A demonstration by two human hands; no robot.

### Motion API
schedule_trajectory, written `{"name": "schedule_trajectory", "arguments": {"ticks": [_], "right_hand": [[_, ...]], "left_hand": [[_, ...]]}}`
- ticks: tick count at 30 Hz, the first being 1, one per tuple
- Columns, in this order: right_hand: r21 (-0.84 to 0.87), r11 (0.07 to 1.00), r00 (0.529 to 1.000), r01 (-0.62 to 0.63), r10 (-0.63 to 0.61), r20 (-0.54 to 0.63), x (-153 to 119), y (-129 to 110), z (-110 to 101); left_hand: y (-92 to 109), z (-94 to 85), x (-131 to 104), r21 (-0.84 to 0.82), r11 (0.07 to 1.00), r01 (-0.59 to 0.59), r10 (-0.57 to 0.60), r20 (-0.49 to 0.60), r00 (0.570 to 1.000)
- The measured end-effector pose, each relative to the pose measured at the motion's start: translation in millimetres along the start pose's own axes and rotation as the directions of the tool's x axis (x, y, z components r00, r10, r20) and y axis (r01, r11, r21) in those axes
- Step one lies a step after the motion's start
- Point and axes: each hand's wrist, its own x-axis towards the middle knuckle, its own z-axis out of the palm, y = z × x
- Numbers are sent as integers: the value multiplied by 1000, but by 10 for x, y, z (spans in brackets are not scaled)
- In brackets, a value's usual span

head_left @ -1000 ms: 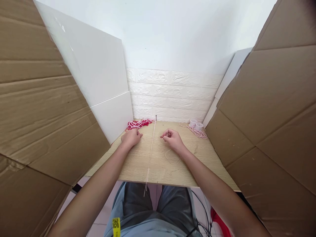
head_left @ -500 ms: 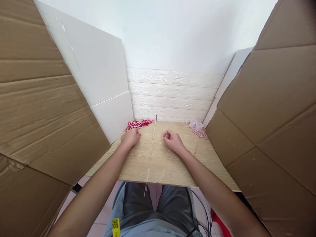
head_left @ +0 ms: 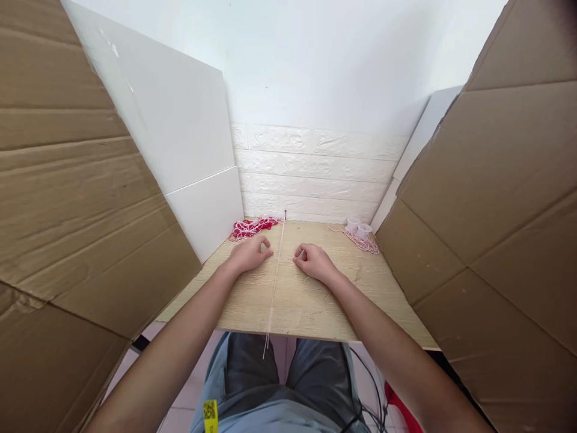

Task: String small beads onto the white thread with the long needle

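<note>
A taut, pale cord [head_left: 276, 270] runs from a small hook [head_left: 285, 213] at the back of the table to the front edge, where its loose ends hang over. Left of the cord, my left hand [head_left: 251, 254] is closed in a pinch, thumb against fingertip. Across from it, my right hand [head_left: 314, 262] pinches too, just right of the cord. A thin, pale thread [head_left: 308, 279] loops on the wood beneath my right wrist. The part of the thread between my fingers is too fine to see clearly.
Red and pink-white cords [head_left: 255, 228] lie bundled at the back left. Two small clear cups [head_left: 363, 231] and a pink cord bundle [head_left: 364, 244] are at the back right. Cardboard panels [head_left: 81, 180] flank the wooden table [head_left: 297, 313]; a white brick-patterned wall [head_left: 315, 162] closes the back.
My left hand has moved right and slightly nearer me, closer to the taut cord. My right hand has shifted a little left. The thread loop below my right wrist shows less.
</note>
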Motion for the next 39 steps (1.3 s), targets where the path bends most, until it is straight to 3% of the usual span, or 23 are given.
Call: {"name": "schedule_trajectory", "arguments": {"ticks": [10, 15, 21, 26, 34, 39], "right_hand": [[-97, 991, 991, -93, 83, -102, 8, 45, 9], [-52, 998, 980, -23, 12, -199, -6, -40, -16], [1, 992, 991, 127, -127, -36, -18, -82, 23], [-10, 995, 995, 100, -100, -26, -12, -69, 85], [-56, 998, 999, 39, -41, -20, 12, -48, 76], [-95, 995, 999, -27, 23, -43, 22, -1, 50]], "left_hand": [[-59, -43, 37, 42, 993, 107, -104, -66, 992], [18, -53, 9, -140, 990, -35, 21, -94, 995], [94, -51, -22, -260, 948, -183, 197, 30, 980], [54, -4, -11, -305, 925, -228, 262, 76, 962], [25, 4, 3, -254, 944, -212, 238, 78, 968], [24, -39, -10, -137, 985, -101, 105, 26, 994]]}}
